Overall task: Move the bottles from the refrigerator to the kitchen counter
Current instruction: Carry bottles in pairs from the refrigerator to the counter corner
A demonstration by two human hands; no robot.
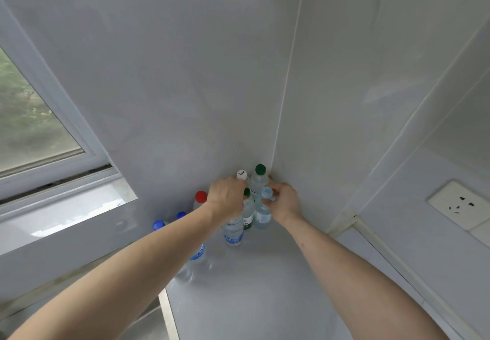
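Several clear water bottles stand in the far corner of the pale kitchen counter (254, 286). My left hand (226, 196) grips the top of a blue-labelled bottle (233, 231). My right hand (285, 201) holds the neck of a light-blue-capped bottle (263, 212). Between them stands a green-capped bottle with a green label (248, 217). Behind are a white-capped bottle (241, 174) and a taller green-capped bottle (259, 178). A red-capped bottle (200, 197) and two blue-capped bottles (158, 225) stand to the left, partly hidden by my left forearm. The refrigerator is out of view.
Grey walls meet right behind the bottles. A window (29, 122) with a sill is at the left. A wall socket (461, 204) sits at the right above a strip of counter. A metal edge (167, 313) borders the counter's left side near me.
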